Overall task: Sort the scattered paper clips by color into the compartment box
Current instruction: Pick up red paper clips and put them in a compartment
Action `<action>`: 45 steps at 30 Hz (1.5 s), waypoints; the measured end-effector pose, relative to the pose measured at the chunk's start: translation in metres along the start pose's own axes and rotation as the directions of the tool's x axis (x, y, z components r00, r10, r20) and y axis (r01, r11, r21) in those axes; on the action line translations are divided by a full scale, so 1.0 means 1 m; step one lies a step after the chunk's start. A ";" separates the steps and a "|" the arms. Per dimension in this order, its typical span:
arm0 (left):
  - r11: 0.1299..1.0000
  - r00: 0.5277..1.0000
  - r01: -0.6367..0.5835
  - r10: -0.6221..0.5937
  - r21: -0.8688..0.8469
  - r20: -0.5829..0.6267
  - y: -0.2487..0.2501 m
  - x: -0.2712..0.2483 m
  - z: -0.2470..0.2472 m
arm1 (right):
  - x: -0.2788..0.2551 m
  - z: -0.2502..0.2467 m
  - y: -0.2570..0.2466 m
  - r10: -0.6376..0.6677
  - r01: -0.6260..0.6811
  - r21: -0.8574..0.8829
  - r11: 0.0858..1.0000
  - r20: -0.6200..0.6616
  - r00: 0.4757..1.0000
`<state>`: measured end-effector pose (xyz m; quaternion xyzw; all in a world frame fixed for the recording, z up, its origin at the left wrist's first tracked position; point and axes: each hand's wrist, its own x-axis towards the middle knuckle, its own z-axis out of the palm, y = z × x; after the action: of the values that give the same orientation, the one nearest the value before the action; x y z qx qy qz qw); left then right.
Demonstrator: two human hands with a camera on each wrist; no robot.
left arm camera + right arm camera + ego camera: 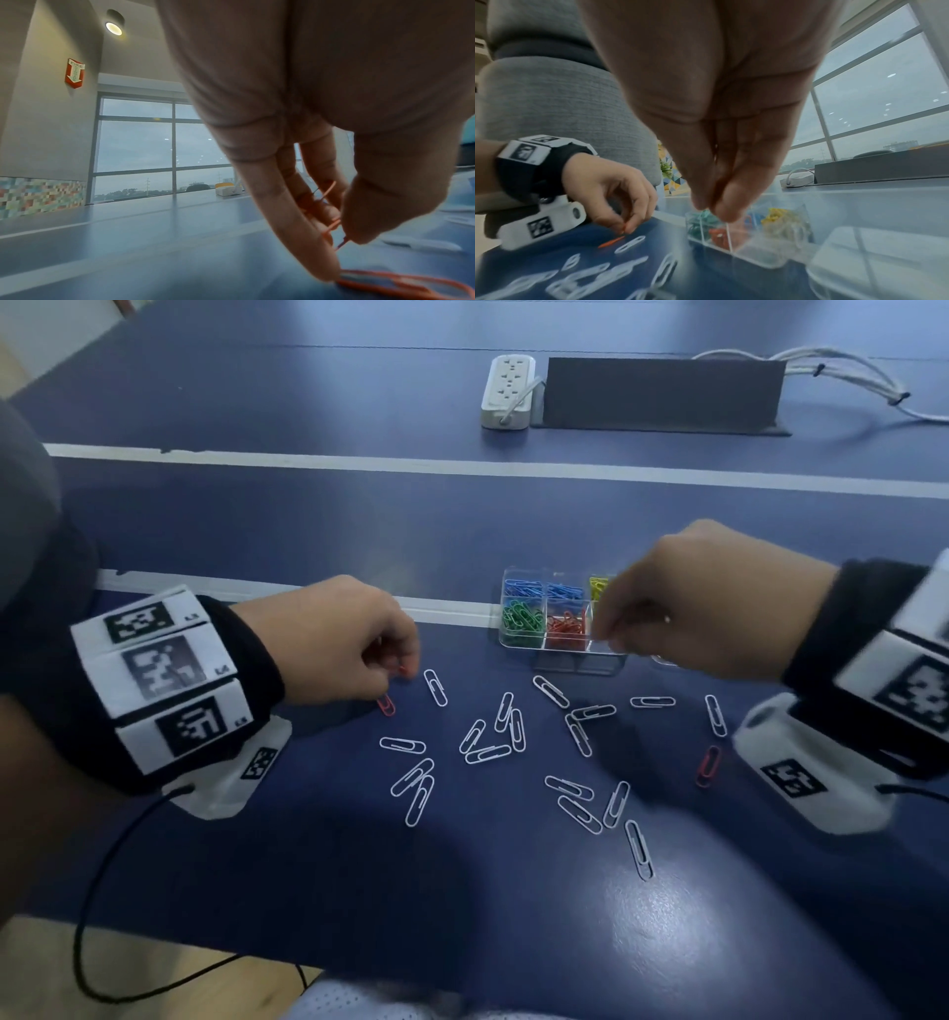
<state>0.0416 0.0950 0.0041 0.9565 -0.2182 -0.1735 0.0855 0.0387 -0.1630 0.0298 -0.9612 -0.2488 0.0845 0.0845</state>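
My left hand [395,671] pinches red paper clips [330,225] between thumb and fingers. One fingertip [326,272] touches another red clip [386,704] lying on the blue table. The clear compartment box [502,629] holds blue, green, red and yellow clips in separate cells. My right hand [602,635] hovers over its near right cell, fingertips [727,211] pressed together with a thin pale clip glinting between them. Several white clips [488,753] lie scattered in front. A further red clip [708,765] lies at the right.
A clear lid [872,263] lies right of the box. At the back stand a white power strip [507,391] and a dark upright panel [662,392] with cables. The table's near edge runs below the clips; a black cable [92,891] hangs from my left wrist.
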 end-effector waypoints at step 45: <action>0.972 0.965 -0.218 0.229 0.090 -0.130 0.093 0.080 -0.016 | -0.004 0.006 0.027 0.233 -0.211 0.169 0.963 -0.124 0.965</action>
<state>0.0784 -0.0220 0.0175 0.9381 -0.3245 -0.0869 0.0837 0.0471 -0.1876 0.0189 -0.9771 -0.1254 0.0437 0.1665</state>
